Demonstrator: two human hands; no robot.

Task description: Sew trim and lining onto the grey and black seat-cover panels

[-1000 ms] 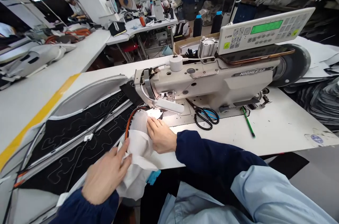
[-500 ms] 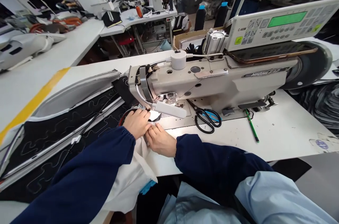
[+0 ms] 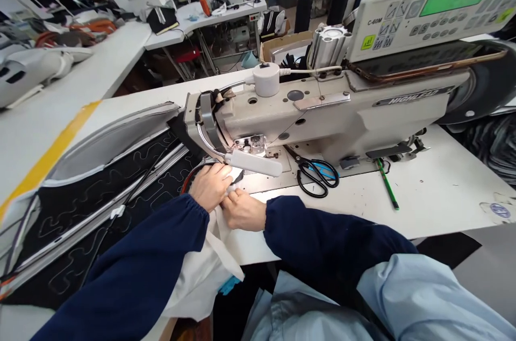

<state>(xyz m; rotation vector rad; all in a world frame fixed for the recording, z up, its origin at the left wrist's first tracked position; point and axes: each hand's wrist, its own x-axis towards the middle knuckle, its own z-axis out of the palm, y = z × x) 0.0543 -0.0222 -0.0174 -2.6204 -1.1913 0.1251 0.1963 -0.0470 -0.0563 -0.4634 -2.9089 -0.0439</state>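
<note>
My left hand [image 3: 212, 186] presses on white fabric [image 3: 200, 276] just in front of the sewing machine's [image 3: 330, 110] needle area, its fingers bent over the cloth. Close beside it, my right hand [image 3: 244, 211] is curled in and pinches the fabric edge; its fingertips are partly hidden. From my hands the cloth hangs over the table's front edge, with a bit of blue material [image 3: 229, 284] at its lower end. A white lamp bar [image 3: 256, 162] hangs above the work and covers part of the presser area.
Black-handled scissors [image 3: 318, 177] and a green pen [image 3: 387, 185] lie to the right. On the left spread quilted black panels [image 3: 108, 180] with metal strips. A control panel [image 3: 435, 13] and a phone [image 3: 427, 62] sit on the machine. Another worktable [image 3: 193, 29] stands behind.
My right hand's fingers have curled in tighter on the fabric. Both hands stay beside the needle area. The camera view has shifted slightly.
</note>
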